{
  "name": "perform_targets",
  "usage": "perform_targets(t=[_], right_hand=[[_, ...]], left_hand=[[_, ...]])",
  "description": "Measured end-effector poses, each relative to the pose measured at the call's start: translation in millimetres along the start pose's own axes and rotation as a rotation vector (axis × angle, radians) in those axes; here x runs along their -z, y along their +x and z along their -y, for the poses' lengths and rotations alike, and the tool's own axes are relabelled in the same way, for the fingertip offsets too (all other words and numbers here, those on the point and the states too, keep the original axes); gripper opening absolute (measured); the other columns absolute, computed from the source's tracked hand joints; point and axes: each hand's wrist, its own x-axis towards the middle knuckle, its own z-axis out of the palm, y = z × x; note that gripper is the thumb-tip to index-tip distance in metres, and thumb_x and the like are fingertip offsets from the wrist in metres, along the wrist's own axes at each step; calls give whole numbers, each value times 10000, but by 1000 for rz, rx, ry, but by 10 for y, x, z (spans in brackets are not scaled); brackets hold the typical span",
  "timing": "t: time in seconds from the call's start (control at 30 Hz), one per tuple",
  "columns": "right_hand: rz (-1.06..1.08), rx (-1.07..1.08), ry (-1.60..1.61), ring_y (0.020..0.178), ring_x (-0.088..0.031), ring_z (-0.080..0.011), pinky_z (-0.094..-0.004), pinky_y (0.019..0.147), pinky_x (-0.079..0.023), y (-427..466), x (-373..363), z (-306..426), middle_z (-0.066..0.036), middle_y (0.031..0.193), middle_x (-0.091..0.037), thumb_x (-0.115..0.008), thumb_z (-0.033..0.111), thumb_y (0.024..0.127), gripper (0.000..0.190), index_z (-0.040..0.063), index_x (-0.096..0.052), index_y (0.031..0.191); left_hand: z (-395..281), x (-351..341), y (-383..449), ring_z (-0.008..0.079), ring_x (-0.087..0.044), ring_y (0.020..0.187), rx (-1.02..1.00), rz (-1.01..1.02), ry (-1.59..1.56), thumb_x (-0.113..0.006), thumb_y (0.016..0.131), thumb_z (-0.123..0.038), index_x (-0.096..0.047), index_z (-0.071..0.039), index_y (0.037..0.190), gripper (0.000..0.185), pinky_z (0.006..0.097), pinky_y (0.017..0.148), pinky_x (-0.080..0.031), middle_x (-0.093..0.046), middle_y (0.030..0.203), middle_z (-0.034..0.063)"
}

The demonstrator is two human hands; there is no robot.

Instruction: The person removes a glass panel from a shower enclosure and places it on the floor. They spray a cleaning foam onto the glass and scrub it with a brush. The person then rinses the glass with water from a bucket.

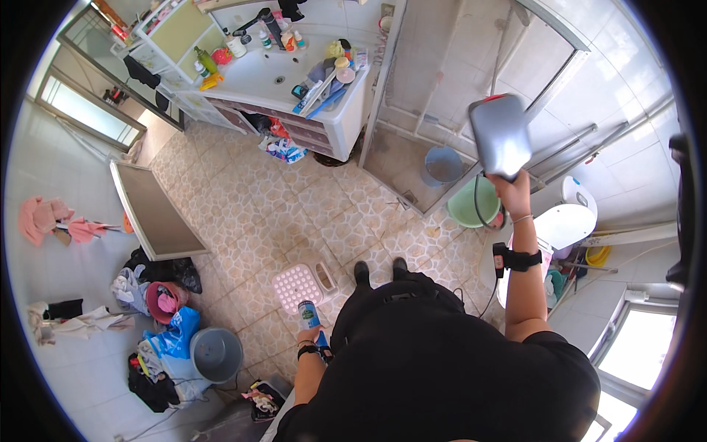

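Observation:
My right hand is raised in front of the shower enclosure. It grips the lower end of a shiny grey object with rounded corners and a red patch at its top; I cannot tell exactly what it is. Low by my left side, my left hand is closed around a blue cylindrical can or bottle bearing writing. Beyond that can, a pink plastic step stool with round pale bumps stands on the tiled floor. Below the grey object is a green bucket, partly behind a dark loop.
Ahead is a washbasin cabinet crowded with bottles. A glass shower enclosure holds a blue bucket. The toilet is at my right. Leftward are a grey basin, laundry heaps and a leaning framed panel.

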Motion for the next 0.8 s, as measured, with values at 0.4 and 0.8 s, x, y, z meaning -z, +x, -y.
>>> perform_targets(t=[0.4, 0.8], right_hand=[[-342, 294, 301, 511, -499, -111, -265, 502, -383, -62, 261, 511, -39, 584, -564, -624, -38, 792, 131, -52, -627, 661], [-117, 6, 111, 493, -514, -90, -265, 469, -377, -89, 257, 233, -16, 577, -579, -753, 80, 772, 163, -23, -641, 715]], left_hand=[[14, 58, -71, 236, -687, 838, -12, 20, -57, -788, 628, -437, -687, 44, 1032, 636, 352, 749, -528, -708, 972, 143], [12, -11, -56, 236, -680, 848, 9, 25, 3, -762, 635, -409, -689, 38, 1022, 596, 355, 740, -516, -706, 961, 139]])
